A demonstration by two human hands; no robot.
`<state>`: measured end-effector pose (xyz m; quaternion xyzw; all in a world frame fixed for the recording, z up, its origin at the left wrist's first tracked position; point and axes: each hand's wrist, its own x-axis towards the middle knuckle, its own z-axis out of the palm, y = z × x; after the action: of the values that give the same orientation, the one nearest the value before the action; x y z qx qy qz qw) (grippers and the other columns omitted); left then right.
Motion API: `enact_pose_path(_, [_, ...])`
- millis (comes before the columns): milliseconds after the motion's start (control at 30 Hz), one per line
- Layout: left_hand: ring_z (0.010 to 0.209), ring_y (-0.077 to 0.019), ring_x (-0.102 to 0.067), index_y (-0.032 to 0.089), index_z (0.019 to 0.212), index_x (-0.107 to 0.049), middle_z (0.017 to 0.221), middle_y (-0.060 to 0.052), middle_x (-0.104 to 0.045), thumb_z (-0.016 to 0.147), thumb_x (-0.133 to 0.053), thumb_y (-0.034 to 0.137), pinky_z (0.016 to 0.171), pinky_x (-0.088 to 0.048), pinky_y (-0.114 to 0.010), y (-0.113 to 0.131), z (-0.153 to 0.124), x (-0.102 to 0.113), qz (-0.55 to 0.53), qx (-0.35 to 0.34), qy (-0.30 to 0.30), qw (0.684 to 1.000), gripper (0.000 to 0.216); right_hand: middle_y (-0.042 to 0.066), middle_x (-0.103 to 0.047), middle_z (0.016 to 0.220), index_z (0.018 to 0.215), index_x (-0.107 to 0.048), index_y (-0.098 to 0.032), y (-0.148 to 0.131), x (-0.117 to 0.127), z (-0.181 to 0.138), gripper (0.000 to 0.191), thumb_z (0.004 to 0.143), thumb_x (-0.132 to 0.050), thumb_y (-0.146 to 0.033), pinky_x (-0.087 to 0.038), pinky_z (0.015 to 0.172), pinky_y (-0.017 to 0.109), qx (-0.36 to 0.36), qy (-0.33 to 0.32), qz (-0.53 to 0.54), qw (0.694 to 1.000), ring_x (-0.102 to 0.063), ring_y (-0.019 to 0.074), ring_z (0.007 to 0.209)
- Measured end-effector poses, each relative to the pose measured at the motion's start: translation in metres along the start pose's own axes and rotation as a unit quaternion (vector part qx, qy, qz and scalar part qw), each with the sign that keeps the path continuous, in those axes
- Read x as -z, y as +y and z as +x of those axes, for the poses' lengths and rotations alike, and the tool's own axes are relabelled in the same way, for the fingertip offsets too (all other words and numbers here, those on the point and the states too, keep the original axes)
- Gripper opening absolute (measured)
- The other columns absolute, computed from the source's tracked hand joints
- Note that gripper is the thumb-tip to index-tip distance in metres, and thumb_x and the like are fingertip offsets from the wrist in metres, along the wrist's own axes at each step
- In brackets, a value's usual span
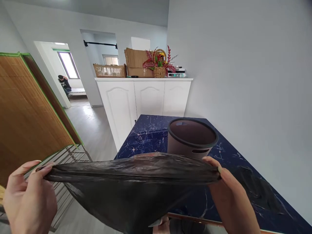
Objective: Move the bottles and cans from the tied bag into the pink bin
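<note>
A thin black plastic bag [122,198] is stretched wide between my two hands, its upper edge pulled nearly straight. My left hand [31,195] pinches the left corner of that edge between thumb and fingers. At the opposite corner my right hand [226,182] grips the edge, its fingers partly behind the plastic. Just beyond the bag stands a brownish trash can [180,147] with a dark rim, upright on a blue marble-patterned table [148,139]. The can has a slot in its side, and the bag covers its lower front.
More folded black plastic [255,188] lies on the table's right side, by the wall. A white cabinet [148,100] bears cardboard boxes [109,71] and a flower basket [159,72]. Bamboo mats [31,107] lean on a metal rack [70,154] at left. A person [64,84] is in a far room.
</note>
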<state>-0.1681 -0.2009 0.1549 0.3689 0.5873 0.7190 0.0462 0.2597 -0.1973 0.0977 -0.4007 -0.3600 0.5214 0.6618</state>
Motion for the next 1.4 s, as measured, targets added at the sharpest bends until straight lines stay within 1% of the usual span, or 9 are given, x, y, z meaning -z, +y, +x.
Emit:
enact_pose_path(100, [0.11, -0.0254, -0.075, 0.048, 0.077, -0.069, 0.065, 0.023, -0.07, 0.066, -0.071, 0.023, 0.073, -0.062, -0.045, 0.015, -0.019, -0.007, -0.118, 0.087, 0.039, 0.988, 0.028, 0.002, -0.062, 0.156, 0.132, -0.077, -0.035, 0.007, -0.007, -0.003, 0.049, 0.095, -0.063, -0.063, -0.056, 0.111, 0.053, -0.017, -0.013, 0.075, 0.997, -0.052, 0.0378, 0.149])
enact_pose_path(200, [0.09, -0.024, -0.078, 0.038, 0.069, -0.066, 0.058, 0.017, -0.065, 0.06, -0.072, 0.017, 0.084, -0.066, -0.047, 0.028, -0.032, -0.018, -0.187, 0.176, 0.027, 0.966, 0.023, 0.002, -0.075, 0.138, 0.111, -0.084, -0.039, 0.018, -0.013, -0.001, 0.038, 0.097, -0.059, -0.063, -0.049, 0.118, 0.058, 0.0, -0.035, 0.172, 0.984, -0.06, 0.0353, 0.142])
enact_pose_path(333, [0.042, -0.0115, -0.036, 0.032, 0.068, -0.061, 0.046, 0.01, -0.038, 0.066, -0.076, 0.024, 0.047, -0.053, -0.031, 0.03, -0.045, -0.032, -0.168, 0.221, -0.033, 0.96, 0.017, -0.002, -0.065, 0.065, 0.084, -0.08, -0.044, 0.034, -0.016, 0.006, 0.031, 0.101, -0.06, -0.059, -0.061, 0.104, 0.057, 0.046, -0.06, 0.258, 0.963, -0.075, 0.0217, 0.074])
enact_pose_path(433, [0.042, -0.01, -0.015, 0.033, 0.075, -0.061, 0.052, 0.008, -0.026, 0.076, -0.076, 0.033, 0.034, -0.023, -0.025, 0.023, -0.056, -0.037, -0.156, 0.176, -0.105, 0.966, 0.015, -0.011, -0.027, 0.049, 0.091, -0.078, -0.044, 0.044, -0.014, 0.011, 0.029, 0.106, -0.056, -0.054, -0.066, 0.058, 0.035, 0.054, -0.13, 0.25, 0.958, -0.026, 0.0075, 0.028])
enact_pose_path(567, [0.05, -0.0136, -0.044, 0.035, 0.092, -0.064, 0.071, 0.005, -0.051, 0.081, -0.078, 0.032, 0.042, -0.036, -0.028, 0.008, -0.072, -0.031, -0.06, -0.001, -0.21, 0.976, 0.017, -0.011, -0.027, 0.055, 0.099, -0.073, -0.043, 0.045, -0.009, 0.013, 0.026, 0.109, -0.051, -0.053, -0.025, 0.024, 0.021, 0.064, -0.286, 0.21, 0.933, -0.008, 0.0073, 0.028])
enact_pose_path(700, [0.082, -0.0222, -0.067, 0.034, 0.111, -0.068, 0.095, -0.002, -0.066, 0.086, -0.074, 0.027, 0.065, -0.057, -0.033, -0.006, -0.085, -0.021, 0.099, -0.247, -0.329, 0.906, 0.026, -0.004, -0.048, 0.065, 0.085, -0.067, -0.027, 0.034, -0.009, 0.013, 0.033, 0.109, -0.054, -0.046, -0.034, 0.041, 0.024, 0.107, -0.345, -0.074, 0.93, -0.043, 0.0111, 0.044])
enact_pose_path(800, [0.106, -0.0277, -0.071, 0.037, 0.122, -0.071, 0.114, -0.006, -0.07, 0.094, -0.068, 0.028, 0.089, -0.061, -0.039, -0.019, -0.092, -0.021, 0.175, -0.328, -0.388, 0.843, 0.03, 0.0, -0.052, 0.07, 0.075, -0.059, -0.023, 0.031, -0.015, 0.014, 0.037, 0.109, -0.055, -0.036, -0.039, 0.056, 0.028, 0.218, -0.362, -0.27, 0.865, -0.052, 0.0148, 0.062])
enact_pose_path(1167, [0.132, -0.0344, -0.062, 0.038, 0.15, -0.056, 0.145, -0.009, -0.063, 0.095, -0.075, 0.052, 0.109, -0.054, -0.048, -0.055, -0.099, -0.031, 0.239, -0.359, -0.434, 0.791, 0.06, 0.01, -0.061, 0.148, 0.093, -0.064, -0.025, 0.052, -0.019, 0.01, 0.025, 0.111, -0.051, -0.034, -0.051, 0.072, 0.037, 0.266, -0.366, -0.461, 0.763, -0.066, 0.0152, 0.073])
enact_pose_path(1400, [0.133, -0.0349, -0.061, 0.038, 0.153, -0.049, 0.147, -0.01, -0.057, 0.084, -0.085, 0.055, 0.109, -0.056, -0.047, -0.052, -0.097, -0.034, 0.209, -0.308, -0.468, 0.802, 0.08, 0.01, -0.063, 0.142, 0.087, -0.063, -0.024, 0.056, -0.019, 0.005, 0.028, 0.11, -0.053, -0.036, -0.052, 0.075, 0.038, 0.233, -0.35, -0.374, 0.826, -0.062, 0.0148, 0.07])
